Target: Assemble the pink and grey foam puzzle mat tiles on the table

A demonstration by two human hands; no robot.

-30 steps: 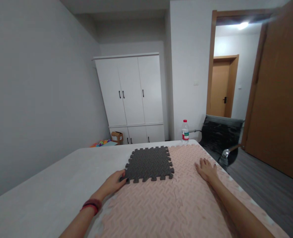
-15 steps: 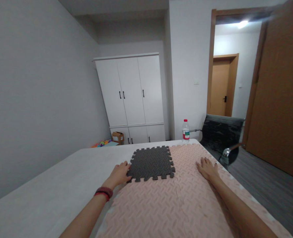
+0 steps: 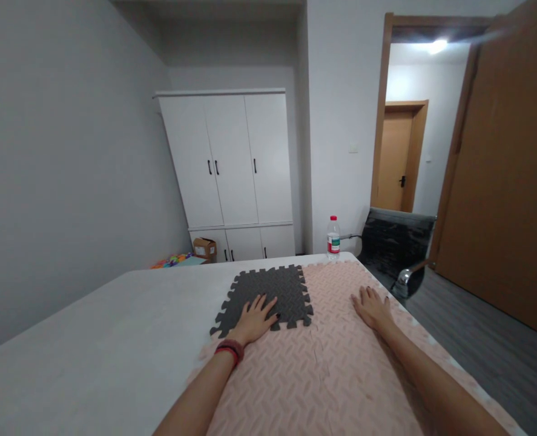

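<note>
A dark grey foam puzzle tile (image 3: pixel 277 289) lies on the white table (image 3: pixel 91 345), its right edge against the pink foam mat (image 3: pixel 318 375). My left hand (image 3: pixel 254 319) rests flat on the tile's near edge, fingers spread, a red band on the wrist. My right hand (image 3: pixel 372 307) lies flat on the pink mat near the table's right side, holding nothing.
A water bottle (image 3: pixel 333 237) stands at the table's far edge. A black office chair (image 3: pixel 398 248) is beyond the right corner. A white wardrobe (image 3: pixel 232 172), a small cardboard box (image 3: pixel 204 248) and an open wooden door (image 3: pixel 508 181) are behind.
My left hand moved from the grey tile's left corner onto its top and now presses flat. The right hand stayed on the pink mat. The view shifted slightly.
</note>
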